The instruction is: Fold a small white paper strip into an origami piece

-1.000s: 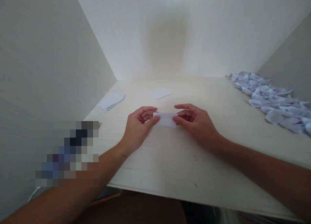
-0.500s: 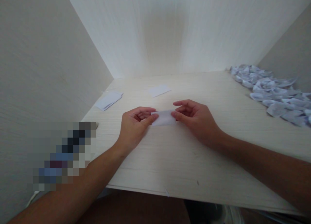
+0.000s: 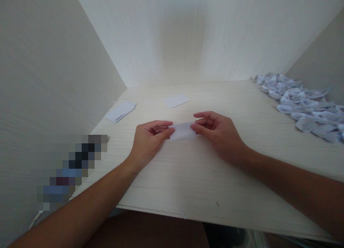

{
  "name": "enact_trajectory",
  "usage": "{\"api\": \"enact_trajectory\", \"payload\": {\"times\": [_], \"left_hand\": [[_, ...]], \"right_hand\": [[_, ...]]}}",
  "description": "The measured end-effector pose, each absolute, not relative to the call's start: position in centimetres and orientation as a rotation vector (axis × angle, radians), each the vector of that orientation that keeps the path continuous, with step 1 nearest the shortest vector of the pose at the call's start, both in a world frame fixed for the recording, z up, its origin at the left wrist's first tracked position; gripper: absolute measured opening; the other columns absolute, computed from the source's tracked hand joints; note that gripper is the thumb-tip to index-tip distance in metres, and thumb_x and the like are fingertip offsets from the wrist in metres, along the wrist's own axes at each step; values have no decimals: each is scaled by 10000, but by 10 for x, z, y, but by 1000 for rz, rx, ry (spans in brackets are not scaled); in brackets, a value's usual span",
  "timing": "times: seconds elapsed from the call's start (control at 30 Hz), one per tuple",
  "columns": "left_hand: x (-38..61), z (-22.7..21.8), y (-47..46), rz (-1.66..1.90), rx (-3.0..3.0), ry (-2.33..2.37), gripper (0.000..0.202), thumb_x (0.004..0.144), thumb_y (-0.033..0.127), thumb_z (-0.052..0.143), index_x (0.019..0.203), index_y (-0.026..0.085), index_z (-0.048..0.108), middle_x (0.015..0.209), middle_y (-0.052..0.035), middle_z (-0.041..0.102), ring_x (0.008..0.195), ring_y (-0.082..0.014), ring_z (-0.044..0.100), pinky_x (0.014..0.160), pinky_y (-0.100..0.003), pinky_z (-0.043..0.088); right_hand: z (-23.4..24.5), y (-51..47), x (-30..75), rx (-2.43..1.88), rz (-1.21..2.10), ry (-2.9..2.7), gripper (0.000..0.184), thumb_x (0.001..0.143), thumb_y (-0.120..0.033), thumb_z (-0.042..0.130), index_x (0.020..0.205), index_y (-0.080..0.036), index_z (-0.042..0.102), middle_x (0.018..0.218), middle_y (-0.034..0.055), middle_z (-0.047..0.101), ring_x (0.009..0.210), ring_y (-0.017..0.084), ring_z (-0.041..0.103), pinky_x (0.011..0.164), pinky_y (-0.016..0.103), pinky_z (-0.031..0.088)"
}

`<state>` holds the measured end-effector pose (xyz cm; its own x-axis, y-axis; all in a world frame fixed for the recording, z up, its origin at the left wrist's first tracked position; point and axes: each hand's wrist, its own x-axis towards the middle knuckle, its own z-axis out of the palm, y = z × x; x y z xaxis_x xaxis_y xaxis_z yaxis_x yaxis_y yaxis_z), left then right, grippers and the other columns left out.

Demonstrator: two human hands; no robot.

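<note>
A small white piece of paper [image 3: 183, 131] is stretched between my two hands, a little above the middle of the table. My left hand [image 3: 152, 135] pinches its left end between thumb and fingers. At the other end, my right hand [image 3: 213, 129] grips the paper's right edge with the thumb, the index finger held out above it. Behind them a single white sheet [image 3: 177, 100] lies flat on the table. To the left sits a short stack of white paper [image 3: 122, 111].
A heap of folded white paper pieces [image 3: 306, 104] covers the right rear of the table [image 3: 166, 183]. A blurred-out object [image 3: 77, 165] lies along the left edge, with a cable below it. Pale walls close in the table at the back and both sides.
Both hands and the paper between them have shifted very slightly to the right. The grip on the paper is the same.
</note>
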<state>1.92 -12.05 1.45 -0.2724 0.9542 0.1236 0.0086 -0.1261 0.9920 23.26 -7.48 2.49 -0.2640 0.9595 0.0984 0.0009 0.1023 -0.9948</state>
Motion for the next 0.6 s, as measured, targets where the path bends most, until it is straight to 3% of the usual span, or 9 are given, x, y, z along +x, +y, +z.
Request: {"api": "enact_trajectory", "payload": {"times": [0.6], "left_hand": [[20, 19, -121, 1527, 1181, 1312, 269, 611, 283, 985, 850, 219, 879, 723, -35, 794, 579, -147, 691, 559, -276, 594]], "right_hand": [[23, -73, 234, -996, 1362, -1406, 362, 756, -282, 888, 1077, -193, 744, 877, 30, 780, 778, 170, 723, 787, 334, 605]]}}
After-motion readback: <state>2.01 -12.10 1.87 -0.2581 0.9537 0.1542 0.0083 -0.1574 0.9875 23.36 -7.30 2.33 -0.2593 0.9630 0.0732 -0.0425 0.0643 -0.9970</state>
